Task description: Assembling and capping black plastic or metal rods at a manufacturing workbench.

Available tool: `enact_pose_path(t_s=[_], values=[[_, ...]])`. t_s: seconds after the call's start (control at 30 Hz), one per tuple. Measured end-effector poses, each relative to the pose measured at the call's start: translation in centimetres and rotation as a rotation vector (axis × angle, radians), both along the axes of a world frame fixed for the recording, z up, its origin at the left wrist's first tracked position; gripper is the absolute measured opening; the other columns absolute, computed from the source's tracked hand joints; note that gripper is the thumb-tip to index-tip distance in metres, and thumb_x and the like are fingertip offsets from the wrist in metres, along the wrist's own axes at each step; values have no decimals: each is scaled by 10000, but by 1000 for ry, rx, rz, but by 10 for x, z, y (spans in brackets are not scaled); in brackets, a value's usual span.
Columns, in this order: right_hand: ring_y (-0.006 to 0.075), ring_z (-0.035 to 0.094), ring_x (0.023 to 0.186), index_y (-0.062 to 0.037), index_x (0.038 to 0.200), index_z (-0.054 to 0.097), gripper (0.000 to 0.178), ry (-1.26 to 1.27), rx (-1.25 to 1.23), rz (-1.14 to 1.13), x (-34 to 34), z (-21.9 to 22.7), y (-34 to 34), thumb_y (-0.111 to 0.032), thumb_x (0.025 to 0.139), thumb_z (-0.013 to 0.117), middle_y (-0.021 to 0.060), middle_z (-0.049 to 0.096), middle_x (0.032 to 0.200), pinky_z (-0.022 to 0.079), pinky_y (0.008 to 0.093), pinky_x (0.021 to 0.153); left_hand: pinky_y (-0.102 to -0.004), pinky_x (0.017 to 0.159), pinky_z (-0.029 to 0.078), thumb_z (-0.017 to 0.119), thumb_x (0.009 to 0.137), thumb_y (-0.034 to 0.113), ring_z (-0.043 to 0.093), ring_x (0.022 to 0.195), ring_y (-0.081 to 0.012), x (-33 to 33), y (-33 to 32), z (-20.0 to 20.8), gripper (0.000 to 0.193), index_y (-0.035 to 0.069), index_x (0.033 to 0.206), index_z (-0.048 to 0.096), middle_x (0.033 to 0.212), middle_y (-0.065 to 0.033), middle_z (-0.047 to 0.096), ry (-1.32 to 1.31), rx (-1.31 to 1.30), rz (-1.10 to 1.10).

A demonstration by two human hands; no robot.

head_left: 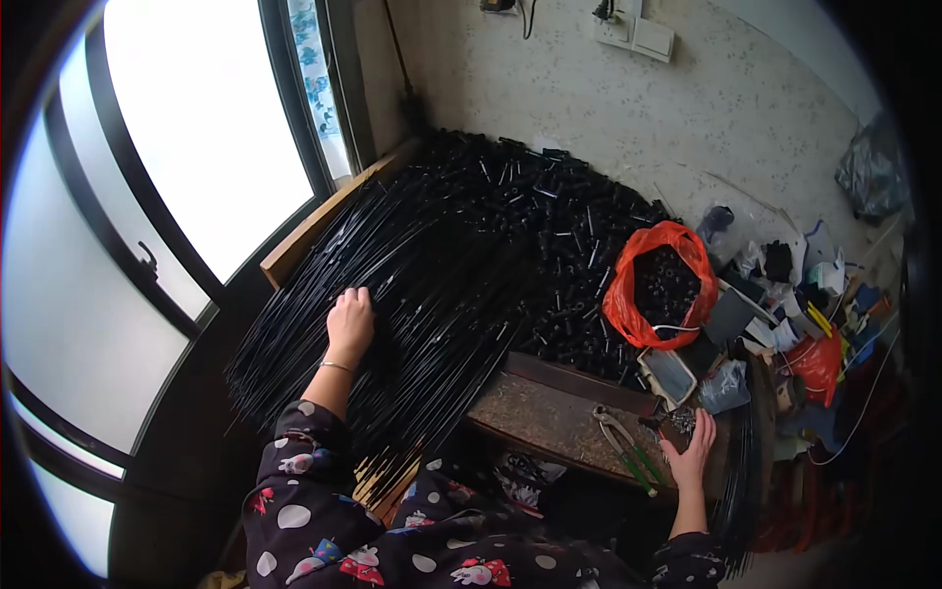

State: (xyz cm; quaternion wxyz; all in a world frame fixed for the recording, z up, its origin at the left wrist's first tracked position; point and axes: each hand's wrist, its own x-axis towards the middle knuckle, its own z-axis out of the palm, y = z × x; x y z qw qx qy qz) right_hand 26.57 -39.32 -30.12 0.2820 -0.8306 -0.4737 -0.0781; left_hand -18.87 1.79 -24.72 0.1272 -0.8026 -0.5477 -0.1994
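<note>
My left hand (351, 324) is over a broad heap of long thin black rods (432, 324), its fingers curled down and pressed together. What they hold, if anything, is hidden beneath them. At the right end of the wooden bench (549, 420), my right hand (693, 454) reaches to a small pile of metal bits (683, 420), with the thumb apart from the outstretched fingers. Just left of that hand lies a small red-and-black tool (652, 425). Green-handled pincers (628, 450) lie on the bench nearby.
Short black tubular parts (559, 226) are heaped toward the wall. An orange-red plastic bag (620, 304) holds more small dark pieces. Beside it sit a shallow tray (669, 376), a clear bag (724, 387) and clutter. A wooden board (324, 218) edges the heap by the window.
</note>
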Motion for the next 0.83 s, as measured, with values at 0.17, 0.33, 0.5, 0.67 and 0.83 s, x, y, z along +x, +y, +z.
enact_pose_path(t_s=[0.17, 0.33, 0.5, 0.67, 0.83], values=[[367, 390, 1166, 14, 1181, 456, 573, -152, 186, 57, -35, 22, -4, -153, 685, 688, 173, 457, 1210, 305, 453, 980, -387, 678, 491, 677, 695, 189, 569, 822, -290, 5, -5, 23, 247, 25, 835, 556, 873, -112, 547, -76, -12, -44], [353, 482, 1053, -34, 913, 598, 317, -142, 18, 389, -86, 27, 24, -100, 625, 711, 128, 547, 1049, 393, 432, 907, -395, 638, 494, 677, 710, 190, 597, 801, -295, -6, 0, 7, 257, 26, 823, 514, 853, -135, 561, -35, -96, 16], [338, 490, 1031, -42, 899, 612, 300, 6, 6, 378, -78, 16, 26, -116, 628, 716, 125, 552, 1044, 401, 426, 893, -360, 568, 502, 706, 701, 237, 625, 683, -276, 2, -13, 35, 277, 41, 772, 524, 844, -139, 582, 13, -85, 52], [331, 503, 1009, -40, 895, 616, 292, 0, 40, 372, -79, 15, 22, -122, 634, 718, 130, 557, 1034, 417, 415, 870, -362, 573, 505, 623, 775, 239, 629, 708, -269, -14, -11, 21, 219, 38, 753, 539, 847, -138, 584, 131, -80, 49], [334, 502, 1022, -49, 896, 621, 297, 80, 42, 377, -74, 10, 21, -125, 629, 724, 137, 558, 1047, 420, 413, 875, -388, 552, 502, 516, 856, 212, 637, 689, -309, -8, -29, 65, 165, 50, 880, 494, 852, -156, 632, 129, -192, 117]])
